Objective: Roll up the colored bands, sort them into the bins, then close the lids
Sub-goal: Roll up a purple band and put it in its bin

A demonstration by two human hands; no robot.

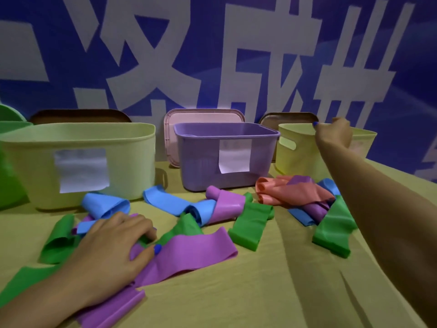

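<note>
While the yellow-green cloth-covered tabletop (236, 292) is strewn with flat and half-curled bands, three open bins are lined up along its far edge: a wide pale yellow plastic bin (78, 162) at the left, a purple translucent plastic bin (224, 157) in the middle with a pink lid (203, 116) leaned behind it, and a smaller pale yellow handled bin (298, 150) at the right. A long purple elastic band (189, 252) is pressed against the cloth by the left hand (108, 252), whose grip is curled over the band's near end beside a green band (59, 237). The right hand (335, 133) is held at the right bin's rim; its fingers are bent there, but whether anything is pinched cannot be told. To roll the purple band well, its end should probably be tucked tightly first, then turned evenly so the edges stay aligned, with neighbouring blue bands (106, 204) kept clear.
</note>
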